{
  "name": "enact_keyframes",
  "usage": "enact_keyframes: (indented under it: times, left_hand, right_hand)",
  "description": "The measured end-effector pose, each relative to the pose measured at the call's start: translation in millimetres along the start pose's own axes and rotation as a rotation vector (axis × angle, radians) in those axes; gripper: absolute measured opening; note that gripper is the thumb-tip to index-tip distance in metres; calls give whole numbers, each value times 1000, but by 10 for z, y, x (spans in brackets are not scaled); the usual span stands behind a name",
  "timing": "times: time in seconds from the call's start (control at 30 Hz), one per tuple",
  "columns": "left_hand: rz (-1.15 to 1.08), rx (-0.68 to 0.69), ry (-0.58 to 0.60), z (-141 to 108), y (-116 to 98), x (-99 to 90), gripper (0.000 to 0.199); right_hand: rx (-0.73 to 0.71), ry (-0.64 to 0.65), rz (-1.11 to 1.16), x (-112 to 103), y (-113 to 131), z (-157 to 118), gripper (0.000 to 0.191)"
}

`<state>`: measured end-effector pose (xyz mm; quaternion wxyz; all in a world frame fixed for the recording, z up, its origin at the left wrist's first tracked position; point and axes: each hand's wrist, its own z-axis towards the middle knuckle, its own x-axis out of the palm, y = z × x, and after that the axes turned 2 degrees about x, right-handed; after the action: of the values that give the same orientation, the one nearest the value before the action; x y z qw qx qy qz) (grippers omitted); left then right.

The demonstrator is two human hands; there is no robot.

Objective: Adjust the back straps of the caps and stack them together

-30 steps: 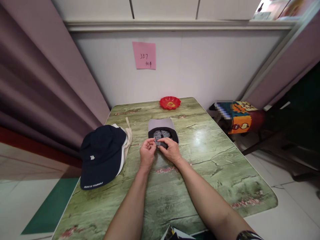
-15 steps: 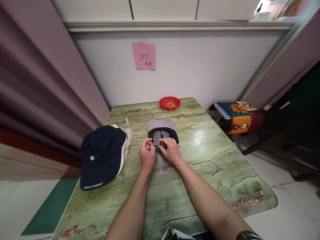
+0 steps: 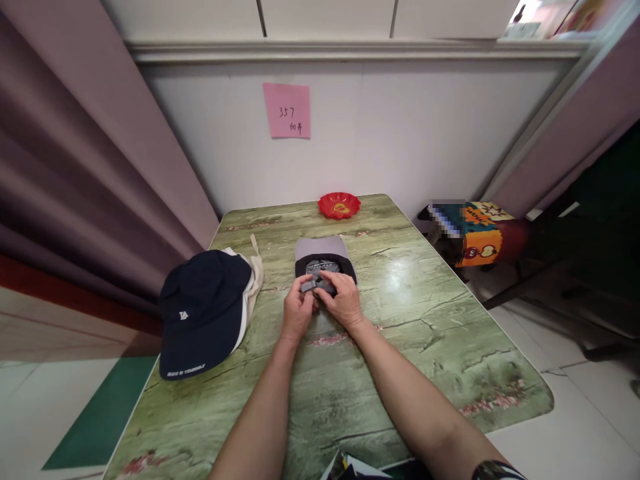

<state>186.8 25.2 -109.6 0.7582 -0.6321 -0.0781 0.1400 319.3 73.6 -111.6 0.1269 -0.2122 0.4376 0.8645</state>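
A grey baseball cap (image 3: 321, 247) lies on the table with its brim pointing away from me and its dark inside facing up. My left hand (image 3: 298, 308) pinches the grey back strap (image 3: 309, 285) of this cap between thumb and fingers. On the other side of the strap, my right hand (image 3: 341, 299) grips the cap's back edge, its thumb and index finger close together. Part of the strap and its fastening is hidden behind my fingers. To the left, a navy cap (image 3: 205, 310) with white lettering rests on top of lighter caps (image 3: 256, 283).
A red scalloped dish (image 3: 339, 205) stands at the table's far edge, by the wall. The green wood-patterned table (image 3: 425, 347) fills the middle. On the right is a stool with a colourful cover (image 3: 480, 235). A pink note (image 3: 287, 111) sticks to the wall.
My left hand has shifted slightly right and turned, and the strap is now raised and more visible between my hands. My right hand keeps its hold. The other caps stay put.
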Motion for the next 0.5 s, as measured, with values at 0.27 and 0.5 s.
enact_keyframes:
  times: [0.27, 0.5]
  left_hand:
    - [-45, 21, -54, 60, -43, -150, 16]
    - [-31, -4, 46, 54, -27, -120, 27]
  right_hand:
    - [67, 60, -116, -22, 27, 26, 15]
    - [136, 40, 19, -42, -54, 65, 18]
